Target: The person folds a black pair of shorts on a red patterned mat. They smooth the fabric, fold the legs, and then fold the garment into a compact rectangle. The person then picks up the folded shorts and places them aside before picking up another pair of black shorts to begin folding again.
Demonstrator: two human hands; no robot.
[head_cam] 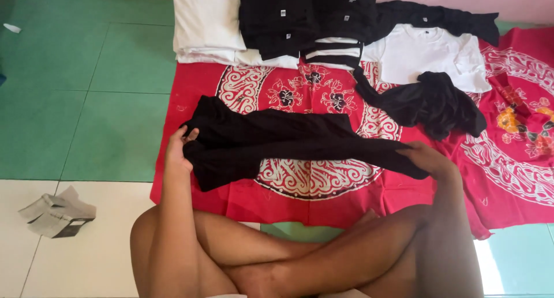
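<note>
Black folded cloth garment stretches between left hand and right hand, both closed, pinching its ends.

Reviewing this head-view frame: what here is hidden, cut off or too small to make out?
- Black garment: folded lengthwise, so its type is unclear.
- Left hand and right hand: fingertips tucked into the cloth.
- Folded stacks: cut off by the top edge.
- Neck labels on the stacks: too small.
- Crumpled paper: its print is blurred.

Head view, steeply down, near floor
</note>
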